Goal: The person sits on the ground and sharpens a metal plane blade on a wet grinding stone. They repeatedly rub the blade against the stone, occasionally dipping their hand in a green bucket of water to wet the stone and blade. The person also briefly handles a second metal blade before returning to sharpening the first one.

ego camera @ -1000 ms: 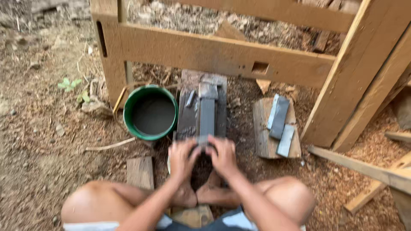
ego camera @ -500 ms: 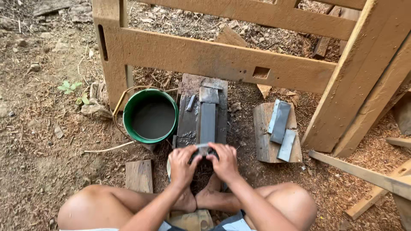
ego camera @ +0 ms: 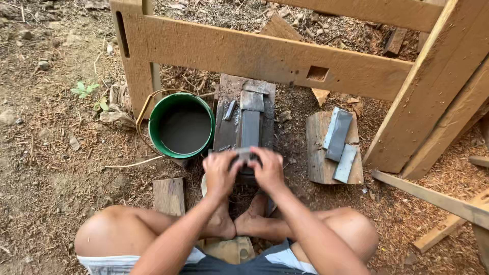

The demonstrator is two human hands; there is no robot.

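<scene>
Person sat cross-legged on bare dirt, knees spread, bare feet [ego camera: 239,224] drawn together in front. Both forearms ran forward and converged over the near end of a long grey sharpening stone [ego camera: 249,127] that lay lengthwise on a dark wet plank [ego camera: 226,130]. Left hand [ego camera: 220,173] and right hand [ego camera: 269,170] sat side by side, knuckles up, fingers curled down and closed on a small flat metal blade [ego camera: 245,154] pressed against the stone's near end; only the blade's top edge showed between the two hands. Wrists were level, elbows bent outward.

Green bucket [ego camera: 181,126] of murky water stood just left of the plank, its wire handle lying over to the left. To the right, a short wooden block [ego camera: 318,153] carried three grey stones [ego camera: 340,135]. A timber frame [ego camera: 265,56] crossed behind the stone. A small wood offcut [ego camera: 169,196] lay beside the left knee. Sawdust covered the ground at right.
</scene>
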